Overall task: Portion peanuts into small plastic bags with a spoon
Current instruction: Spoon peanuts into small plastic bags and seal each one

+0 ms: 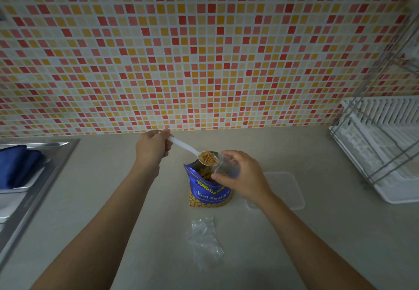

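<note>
One heaped spoonful: left hand (153,145) grips white plastic spoon (186,147), bowl at mouth of small plastic bag (224,165), pinched open by right hand (241,177) above salted peanuts packet (209,191). Best: hold mouth wide, tip slowly over packet. Spare bags (204,237) at packet's 6 o'clock.

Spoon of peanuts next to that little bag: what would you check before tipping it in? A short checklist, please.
1. The spoon is loaded: ok, the peanuts are heaped in its bowl.
2. The left hand grips the spoon's handle firmly: ok.
3. The right hand holds the small bag up beside the spoon's bowl: ok.
4. The small bag's mouth is open wide enough: cannot tell, the clear film is hard to see.
5. The peanut packet stands upright and open under the spoon, so it would probably catch spills: ok.
</note>
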Demonstrator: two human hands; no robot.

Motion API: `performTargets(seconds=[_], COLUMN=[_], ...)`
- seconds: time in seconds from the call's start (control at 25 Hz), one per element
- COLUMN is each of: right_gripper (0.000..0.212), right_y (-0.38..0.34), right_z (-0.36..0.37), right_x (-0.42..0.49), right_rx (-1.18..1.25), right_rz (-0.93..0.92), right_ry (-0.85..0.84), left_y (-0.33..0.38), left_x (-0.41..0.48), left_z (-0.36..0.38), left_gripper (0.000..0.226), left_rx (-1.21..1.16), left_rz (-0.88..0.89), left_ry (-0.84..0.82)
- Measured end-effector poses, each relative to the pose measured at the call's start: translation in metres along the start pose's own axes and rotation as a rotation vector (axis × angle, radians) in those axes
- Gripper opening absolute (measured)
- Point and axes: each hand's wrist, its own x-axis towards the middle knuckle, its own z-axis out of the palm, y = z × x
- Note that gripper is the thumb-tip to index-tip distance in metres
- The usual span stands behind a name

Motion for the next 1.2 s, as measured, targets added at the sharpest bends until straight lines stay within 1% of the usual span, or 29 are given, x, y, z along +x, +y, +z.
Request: performTargets(seconds=[0.08,0.12,0.2,0.28,0.32,0.36,0.4,0.44,0.48,0.52,0.56,0.6,0.64,0.72,0.76,0.8,0.84,0.92,0.96,1.0,1.08,1.2], right_gripper=[0.053,0.052,0.049,0.045,0.043,0.041,0.04,0.04,0.04,0.041,0.043,0.045,0.047,0.047,0.046,0.045,0.043,0.037,0.036,0.035,0.036,0.04], right_y=[-0.003,-0.005,-0.008,-0.011,-0.012,-0.012,-0.012,-0.009,-0.006,-0.003,0.001,0.005,0.01,0.017,0.02,0.023,0.024,0.025,0.026,0.026,0.026,0.026], right_z=[0.006,0.009,0.014,0.017,0.018,0.02,0.02,0.019,0.017,0.014,0.012,0.01,0.009,0.009,0.01,0.011,0.011,0.011,0.011,0.01,0.009,0.007], right_x=[0.0,0.0,0.001,0.0,-0.001,-0.002,-0.003,-0.004,-0.006,-0.008,-0.01,-0.012,-0.014,-0.018,-0.02,-0.021,-0.023,-0.026,-0.027,-0.027,-0.028,-0.028], right_rx=[0.021,0.042,0.1,0.208,0.293,0.387,0.463,0.506,0.521,0.526,0.522,0.518,0.508,0.48,0.467,0.456,0.45,0.444,0.442,0.441,0.446,0.434], right_rz=[-0.013,-0.017,-0.011,0.037,0.069,0.103,0.132,0.154,0.168,0.174,0.18,0.187,0.201,0.226,0.241,0.252,0.259,0.257,0.253,0.249,0.244,0.244], right_ry=[0.043,0.06,0.093,0.117,0.129,0.143,0.162,0.182,0.196,0.203,0.212,0.222,0.235,0.233,0.215,0.192,0.168,0.133,0.126,0.12,0.103,0.068], left_y=[0.007,0.012,0.022,0.032,0.035,0.041,0.046,0.05,0.051,0.048,0.04,0.029,0.013,-0.021,-0.034,-0.042,-0.046,-0.045,-0.045,-0.046,-0.046,-0.048], left_x=[-0.012,-0.021,-0.042,-0.062,-0.068,-0.07,-0.069,-0.066,-0.06,-0.052,-0.043,-0.036,-0.031,-0.029,-0.029,-0.028,-0.027,-0.023,-0.022,-0.021,-0.022,-0.021], left_z=[0.004,0.005,0.009,0.008,0.005,0.001,-0.004,-0.01,-0.013,-0.014,-0.012,-0.008,-0.004,0.008,0.014,0.02,0.025,0.033,0.036,0.037,0.035,0.031], left_gripper=[0.023,0.023,0.023,0.029,0.033,0.035,0.032,0.029,0.025,0.024,0.022,0.021,0.02,0.02,0.023,0.027,0.029,0.032,0.034,0.035,0.034,0.029], left_rx=[0.08,0.123,0.251,0.431,0.489,0.487,0.43,0.332,0.232,0.169,0.168,0.242,0.377,0.652,0.722,0.735,0.71,0.651,0.619,0.592,0.516,0.308], left_rz=[0.101,0.187,0.43,0.724,0.861,0.961,1.006,0.991,0.93,0.849,0.781,0.75,0.771,0.889,0.914,0.887,0.825,0.596,0.481,0.392,0.292,0.116], left_ry=[-0.019,-0.05,-0.179,-0.288,-0.289,-0.25,-0.183,-0.104,-0.034,0.004,-0.005,-0.067,-0.159,-0.355,-0.408,-0.404,-0.349,-0.195,-0.149,-0.142,-0.165,-0.149])
